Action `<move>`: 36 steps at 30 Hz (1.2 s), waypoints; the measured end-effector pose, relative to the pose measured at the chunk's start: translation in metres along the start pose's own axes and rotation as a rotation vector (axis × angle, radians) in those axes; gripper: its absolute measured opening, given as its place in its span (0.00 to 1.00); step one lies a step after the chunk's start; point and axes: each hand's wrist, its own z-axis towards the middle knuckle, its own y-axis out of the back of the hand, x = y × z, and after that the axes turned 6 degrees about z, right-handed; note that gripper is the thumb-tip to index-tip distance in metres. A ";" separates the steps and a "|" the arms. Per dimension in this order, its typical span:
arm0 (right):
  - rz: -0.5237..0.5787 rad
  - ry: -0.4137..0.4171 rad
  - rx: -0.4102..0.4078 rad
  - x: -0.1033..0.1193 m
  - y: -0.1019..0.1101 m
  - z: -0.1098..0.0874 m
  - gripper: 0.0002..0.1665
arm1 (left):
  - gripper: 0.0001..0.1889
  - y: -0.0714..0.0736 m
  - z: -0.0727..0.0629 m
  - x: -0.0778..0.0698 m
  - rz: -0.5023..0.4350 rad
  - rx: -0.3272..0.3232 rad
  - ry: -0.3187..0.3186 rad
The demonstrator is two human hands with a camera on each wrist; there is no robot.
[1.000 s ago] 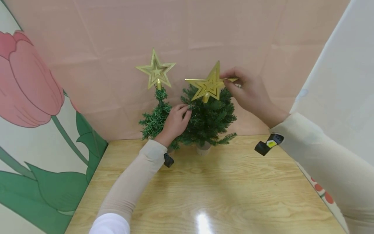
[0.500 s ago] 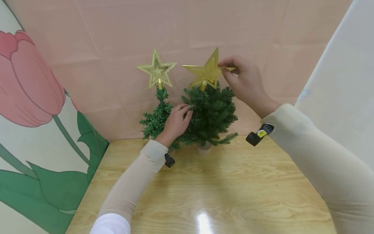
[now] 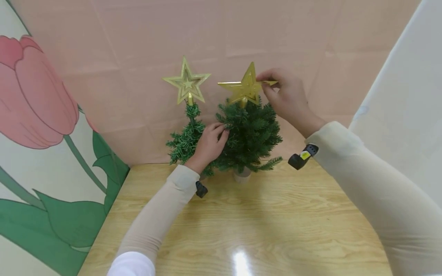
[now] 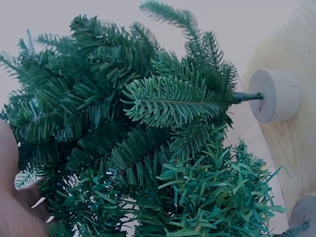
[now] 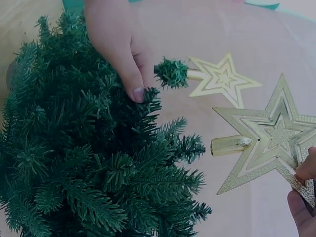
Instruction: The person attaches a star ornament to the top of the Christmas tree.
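A gold star tree topper (image 3: pixel 246 87) is above the fuller green Christmas tree (image 3: pixel 253 132). My right hand (image 3: pixel 284 92) pinches one of the star's points between thumb and fingers. In the right wrist view, the topper's hollow socket (image 5: pixel 229 145) lies just off the tree's uppermost branch tips. My left hand (image 3: pixel 211 143) reaches between the two trees and grips the fuller tree's left side, thumb against a branch; the foliage partly hides its fingers. To the left, a thinner tinsel tree (image 3: pixel 184 145) carries another gold star (image 3: pixel 187 82) upright on its tip.
The fuller tree stands on a pale round base (image 3: pixel 242 175), the thinner one on a similar base (image 4: pixel 305 217). Both are near the back of the wood-grain table (image 3: pixel 221 226), close to a pink cloth backdrop (image 3: pixel 276 34). A tulip-print panel (image 3: pixel 38 96) stands at left.
My right hand has raised the gold star and shifted slightly left, then dipped a little over the last half second, the star turning slightly. The left hand has kept its place.
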 end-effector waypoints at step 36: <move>-0.118 -0.102 0.188 -0.021 -0.012 0.005 0.17 | 0.26 -0.007 0.001 0.002 0.023 -0.014 -0.010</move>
